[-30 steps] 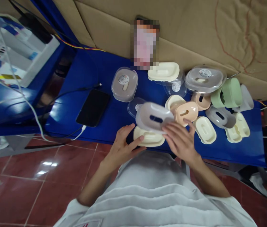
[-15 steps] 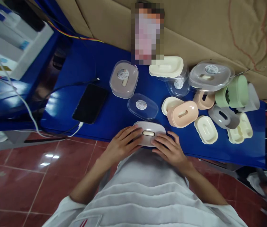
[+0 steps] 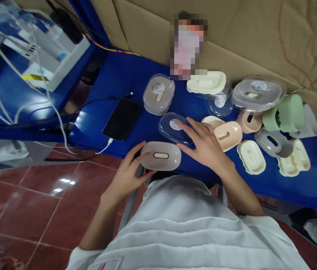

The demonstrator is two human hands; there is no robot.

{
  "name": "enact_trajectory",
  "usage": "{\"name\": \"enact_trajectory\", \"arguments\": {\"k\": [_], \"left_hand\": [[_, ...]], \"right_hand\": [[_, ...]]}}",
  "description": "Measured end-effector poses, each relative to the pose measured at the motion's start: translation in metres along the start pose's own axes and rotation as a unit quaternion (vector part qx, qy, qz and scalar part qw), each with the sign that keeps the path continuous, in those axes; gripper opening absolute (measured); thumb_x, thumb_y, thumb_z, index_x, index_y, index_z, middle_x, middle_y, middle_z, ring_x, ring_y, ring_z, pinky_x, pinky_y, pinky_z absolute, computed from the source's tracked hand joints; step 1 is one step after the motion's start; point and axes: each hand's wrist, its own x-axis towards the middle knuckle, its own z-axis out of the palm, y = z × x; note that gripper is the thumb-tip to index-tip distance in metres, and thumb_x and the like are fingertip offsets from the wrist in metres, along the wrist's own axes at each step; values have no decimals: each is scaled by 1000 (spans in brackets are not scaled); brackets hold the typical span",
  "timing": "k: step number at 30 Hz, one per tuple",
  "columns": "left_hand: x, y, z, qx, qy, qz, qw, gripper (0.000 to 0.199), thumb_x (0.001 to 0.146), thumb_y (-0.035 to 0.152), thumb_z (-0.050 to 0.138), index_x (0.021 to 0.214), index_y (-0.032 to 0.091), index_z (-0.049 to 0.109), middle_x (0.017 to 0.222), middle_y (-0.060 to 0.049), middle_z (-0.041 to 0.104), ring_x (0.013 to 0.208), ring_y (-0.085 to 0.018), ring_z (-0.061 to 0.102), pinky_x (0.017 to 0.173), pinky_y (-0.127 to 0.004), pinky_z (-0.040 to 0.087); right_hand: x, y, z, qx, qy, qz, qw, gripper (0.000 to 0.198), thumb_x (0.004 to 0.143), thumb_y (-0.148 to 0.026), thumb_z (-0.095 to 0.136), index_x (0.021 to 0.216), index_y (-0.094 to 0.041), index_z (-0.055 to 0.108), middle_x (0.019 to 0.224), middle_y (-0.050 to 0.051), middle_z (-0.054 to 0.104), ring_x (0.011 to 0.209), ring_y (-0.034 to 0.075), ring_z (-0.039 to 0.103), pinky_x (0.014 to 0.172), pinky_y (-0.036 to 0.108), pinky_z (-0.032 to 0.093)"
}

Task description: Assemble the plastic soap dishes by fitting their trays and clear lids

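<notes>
My left hand [image 3: 129,168] grips the left end of a light grey oval box [image 3: 169,159], its thumb at the near side and fingers at the far side. A pale oblong piece [image 3: 160,155] sits in the dark-rimmed slot on top of that box. My right hand [image 3: 205,146] reaches over a clear oval lid [image 3: 165,127] with a round label, fingers spread. Its fingertips overlap the lid's right part; whether they press on it I cannot tell. The lid lies flat on the blue table.
A black phone [image 3: 121,120] with a white cable lies to the left. Behind the lid stands a covered grey box [image 3: 158,99]. To the right are a peach cover [image 3: 228,133], several cream trays [image 3: 251,157], green containers [image 3: 290,112] and grey parts [image 3: 271,140]. A cardboard wall [image 3: 231,37] borders the back.
My right hand has left the grey box and moved up over the clear lid. My left hand keeps hold of the box. The camera view has shifted a little.
</notes>
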Motion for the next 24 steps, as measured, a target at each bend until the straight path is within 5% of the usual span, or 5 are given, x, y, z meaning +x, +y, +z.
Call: {"name": "enact_trajectory", "arguments": {"k": [4,7,19,24], "left_hand": [[13,-4,11,-61,22,-19,998,98,97,41,83,173,35,22,172,-17,43,157,-38,50,125,-62,52],[23,-2,16,-68,5,-6,998,106,94,38,88,174,35,19,171,-19,45,157,-38,51,124,-62,52],[28,2,10,-13,-29,48,998,87,101,37,79,173,33,32,170,-19,47,156,-38,51,123,-59,53],[26,2,7,6,6,28,1000,82,98,41,82,168,32,41,166,-16,52,151,-36,56,123,-56,54]], "right_hand": [[-30,-9,-6,59,-23,-96,993,60,111,-44,61,167,-26,49,177,15,40,164,33,40,130,54,43],[-41,-18,6,53,-38,-129,989,59,109,-38,65,166,-26,51,178,16,38,169,36,30,131,56,43],[-49,-11,50,13,23,-149,988,79,99,-44,80,169,-36,44,179,12,37,170,42,24,129,61,46],[-61,-3,34,9,96,-133,986,75,104,-50,72,170,-32,42,170,13,52,163,34,43,131,58,43]]}}
